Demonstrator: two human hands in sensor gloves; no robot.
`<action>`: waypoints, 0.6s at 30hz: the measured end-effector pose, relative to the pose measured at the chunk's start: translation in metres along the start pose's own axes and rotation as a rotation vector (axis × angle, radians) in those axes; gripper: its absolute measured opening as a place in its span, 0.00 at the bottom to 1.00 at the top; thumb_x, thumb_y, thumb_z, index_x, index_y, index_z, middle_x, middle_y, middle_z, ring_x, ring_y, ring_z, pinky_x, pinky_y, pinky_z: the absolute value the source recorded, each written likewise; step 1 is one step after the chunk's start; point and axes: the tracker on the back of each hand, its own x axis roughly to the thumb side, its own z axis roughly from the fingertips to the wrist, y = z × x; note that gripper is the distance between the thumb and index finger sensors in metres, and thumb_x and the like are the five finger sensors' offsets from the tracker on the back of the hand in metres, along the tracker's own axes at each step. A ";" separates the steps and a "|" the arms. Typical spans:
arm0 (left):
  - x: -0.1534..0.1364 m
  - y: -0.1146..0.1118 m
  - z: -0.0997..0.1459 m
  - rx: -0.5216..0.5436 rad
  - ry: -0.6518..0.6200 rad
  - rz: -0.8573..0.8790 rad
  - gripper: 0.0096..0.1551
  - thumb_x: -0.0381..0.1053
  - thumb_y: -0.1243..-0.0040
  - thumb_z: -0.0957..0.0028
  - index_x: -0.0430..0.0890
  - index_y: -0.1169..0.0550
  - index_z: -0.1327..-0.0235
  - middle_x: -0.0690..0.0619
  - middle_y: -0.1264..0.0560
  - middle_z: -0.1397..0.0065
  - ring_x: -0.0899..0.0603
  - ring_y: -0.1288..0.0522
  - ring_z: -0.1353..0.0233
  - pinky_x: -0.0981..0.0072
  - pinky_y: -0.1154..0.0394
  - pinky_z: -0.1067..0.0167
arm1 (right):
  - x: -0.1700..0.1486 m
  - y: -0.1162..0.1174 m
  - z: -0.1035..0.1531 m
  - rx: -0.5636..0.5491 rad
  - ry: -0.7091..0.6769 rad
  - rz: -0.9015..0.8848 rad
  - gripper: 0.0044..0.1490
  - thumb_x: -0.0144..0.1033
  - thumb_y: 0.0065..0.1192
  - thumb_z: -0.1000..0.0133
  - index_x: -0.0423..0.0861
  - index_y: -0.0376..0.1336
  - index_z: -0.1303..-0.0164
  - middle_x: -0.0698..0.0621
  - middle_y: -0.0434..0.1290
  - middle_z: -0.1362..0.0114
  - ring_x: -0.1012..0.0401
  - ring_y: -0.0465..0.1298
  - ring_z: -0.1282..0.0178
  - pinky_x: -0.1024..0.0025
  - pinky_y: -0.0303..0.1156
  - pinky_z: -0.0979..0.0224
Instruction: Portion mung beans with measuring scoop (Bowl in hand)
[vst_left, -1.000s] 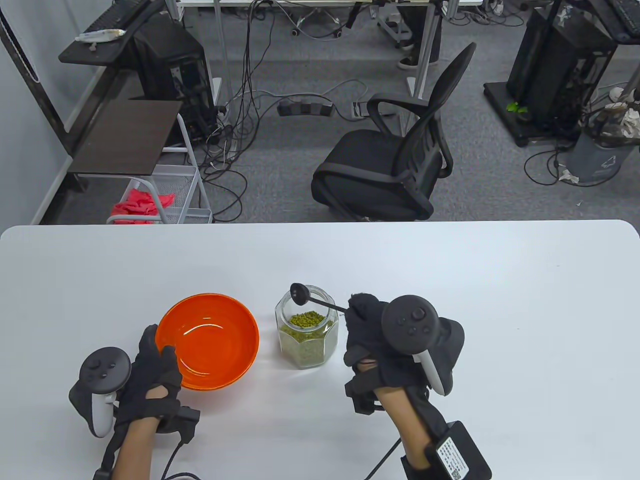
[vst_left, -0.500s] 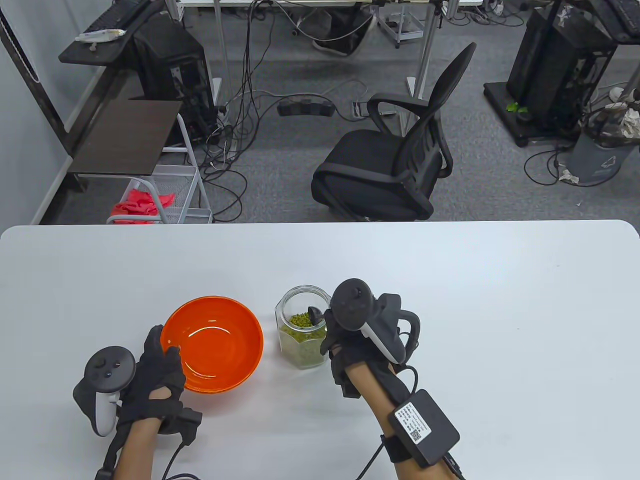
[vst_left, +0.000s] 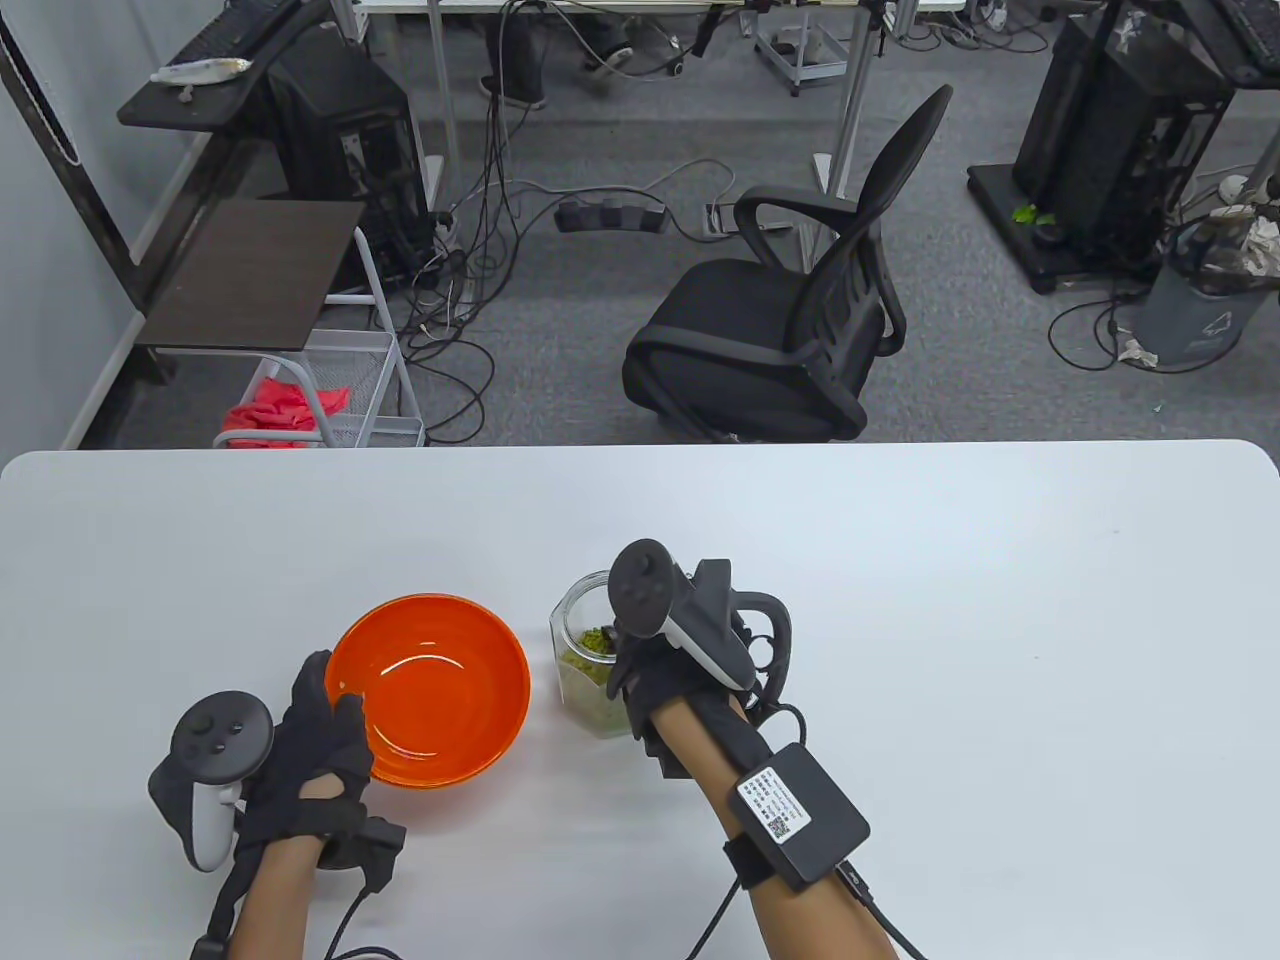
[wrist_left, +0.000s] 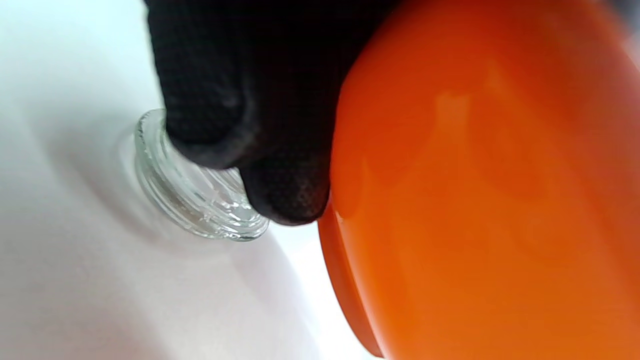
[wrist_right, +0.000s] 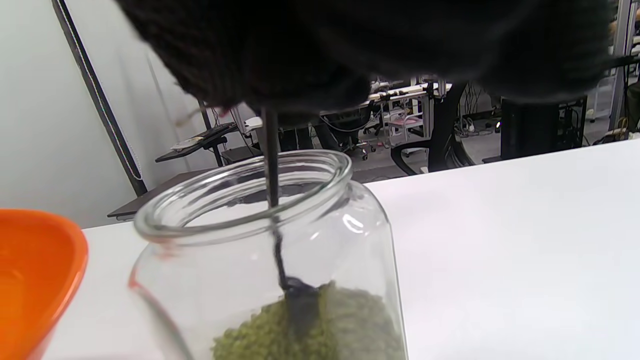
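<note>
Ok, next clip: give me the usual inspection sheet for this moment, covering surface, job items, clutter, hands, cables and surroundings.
Surface: white table, no spills seen.
Job's things: orange plastic bowl, empty; lidless clear glass jar partly filled with green mung beans; black measuring scoop pushed head-down into the beans.
Clutter: nothing seen on the table.
Hands: left hand grips the bowl's near rim; right hand above the jar mouth holds the scoop's handle.
Cables: black leads run from both wrists off the near edge; a tangle of cables lies on the floor.
Surroundings: black office chair, wire cart with red cloth, computer towers, a person's feet at the far desks.
</note>
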 end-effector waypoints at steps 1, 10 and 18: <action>0.000 0.000 0.000 0.000 0.000 -0.001 0.37 0.51 0.50 0.42 0.40 0.43 0.22 0.45 0.31 0.29 0.45 0.09 0.56 0.70 0.13 0.65 | -0.001 0.000 0.000 0.005 0.003 -0.007 0.22 0.36 0.71 0.50 0.39 0.77 0.51 0.43 0.81 0.64 0.62 0.79 0.81 0.50 0.79 0.58; 0.000 -0.001 0.000 -0.004 -0.004 -0.007 0.37 0.51 0.50 0.42 0.40 0.43 0.22 0.45 0.31 0.29 0.44 0.09 0.56 0.70 0.13 0.65 | -0.030 0.013 -0.004 0.107 0.087 -0.273 0.23 0.38 0.65 0.48 0.38 0.76 0.51 0.45 0.80 0.65 0.64 0.79 0.82 0.52 0.80 0.59; 0.000 -0.002 -0.001 -0.012 -0.004 -0.011 0.37 0.51 0.50 0.42 0.40 0.43 0.22 0.45 0.31 0.29 0.45 0.09 0.56 0.70 0.13 0.65 | -0.064 0.017 -0.001 0.111 0.197 -0.525 0.24 0.38 0.64 0.48 0.36 0.75 0.51 0.46 0.80 0.66 0.65 0.78 0.83 0.53 0.80 0.61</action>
